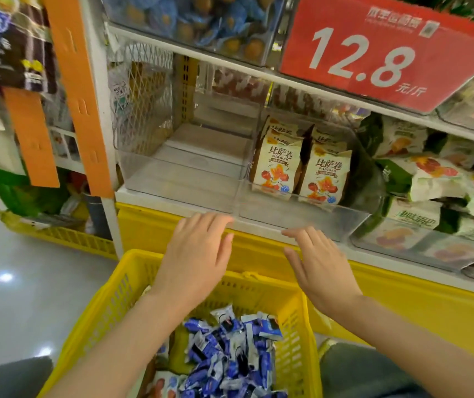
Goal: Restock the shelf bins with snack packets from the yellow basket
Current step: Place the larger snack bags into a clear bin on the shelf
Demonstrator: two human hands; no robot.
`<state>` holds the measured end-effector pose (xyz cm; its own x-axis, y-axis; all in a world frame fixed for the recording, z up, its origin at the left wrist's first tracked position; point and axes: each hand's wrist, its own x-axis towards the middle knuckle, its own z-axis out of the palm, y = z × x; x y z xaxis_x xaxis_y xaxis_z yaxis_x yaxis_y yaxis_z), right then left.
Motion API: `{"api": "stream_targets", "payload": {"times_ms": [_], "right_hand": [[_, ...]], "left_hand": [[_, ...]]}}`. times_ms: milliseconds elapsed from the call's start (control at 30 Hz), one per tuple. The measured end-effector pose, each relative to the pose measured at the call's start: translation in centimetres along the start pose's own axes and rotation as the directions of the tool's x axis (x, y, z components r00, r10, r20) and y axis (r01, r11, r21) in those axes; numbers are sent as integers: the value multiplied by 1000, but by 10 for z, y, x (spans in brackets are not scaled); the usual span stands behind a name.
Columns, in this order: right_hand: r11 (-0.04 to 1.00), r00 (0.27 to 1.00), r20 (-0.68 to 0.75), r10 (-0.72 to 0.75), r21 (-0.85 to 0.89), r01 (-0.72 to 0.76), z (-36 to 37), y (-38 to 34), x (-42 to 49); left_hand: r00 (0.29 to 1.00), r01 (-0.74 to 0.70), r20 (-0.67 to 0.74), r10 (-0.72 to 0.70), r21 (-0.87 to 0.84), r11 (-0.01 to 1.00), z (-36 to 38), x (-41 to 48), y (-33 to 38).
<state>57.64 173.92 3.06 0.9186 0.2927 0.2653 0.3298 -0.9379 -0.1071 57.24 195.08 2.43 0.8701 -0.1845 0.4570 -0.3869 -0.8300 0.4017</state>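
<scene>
Below both wrists sat the yellow basket (pixel 132 271) of blue snack packets (pixel 230 354), while the left hand (pixel 198 254) and right hand (pixel 319 265), held nothing, fingers straight, so scooping generous handfuls into the empty bin (pixel 178 179) just ahead of the left hand seemed wisest.

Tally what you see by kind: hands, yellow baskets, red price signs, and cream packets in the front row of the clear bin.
Hands: 2, left hand and right hand
Yellow baskets: 2
Red price signs: 1
Front-row cream packets: 2
Total: 7
</scene>
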Motion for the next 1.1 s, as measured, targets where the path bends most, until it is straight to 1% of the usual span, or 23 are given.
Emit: {"api": "stream_targets", "payload": {"times_ms": [100,167,267,333,400,500,600,667,767,800,867,900,933,1000,1100], "right_hand": [[995,996,56,-64,75,60,30,-35,0],[989,988,115,-103,122,89,59,-60,1],[981,956,279,-92,188,39,112,-95,-2],[970,916,394,-71,242,-29,151,-115,-6],[953,855,516,-50,280,-113,185,-129,-8],[902,747,665,20,310,-301,226,-139,-5],[796,631,762,147,288,-533,255,-144,1],[711,587,792,167,316,-628,270,-149,3],[550,566,813,137,413,-726,287,-157,3],[485,560,814,154,431,-761,291,-160,4],[349,557,796,238,465,-814,298,-166,7],[305,551,784,284,471,-828,301,-168,8],[294,537,780,321,456,-840,304,-169,11],[307,506,787,352,414,-857,309,-168,14],[300,525,778,344,439,-847,313,-162,15]], "left_hand": [[987,160,-22,-160,-1,987,-1,-33,-44],[954,300,-1,-301,44,953,2,-57,-79],[845,518,73,-529,131,845,9,-101,-132],[768,614,118,-630,148,776,14,-131,-160],[693,687,186,-697,124,716,22,-155,-178],[624,761,314,-716,-36,648,37,-180,-187],[606,790,310,-733,-125,600,45,-190,-190],[611,786,297,-734,-123,606,48,-193,-193],[612,786,300,-731,-134,603,51,-193,-195],[616,783,302,-728,-132,608,51,-193,-195],[623,776,301,-722,-122,618,52,-192,-194],[625,774,298,-722,-118,622,53,-192,-195],[625,774,296,-722,-113,624,53,-192,-195],[625,772,298,-722,-100,627,54,-191,-196],[626,772,296,-721,-101,628,55,-190,-196]]}}
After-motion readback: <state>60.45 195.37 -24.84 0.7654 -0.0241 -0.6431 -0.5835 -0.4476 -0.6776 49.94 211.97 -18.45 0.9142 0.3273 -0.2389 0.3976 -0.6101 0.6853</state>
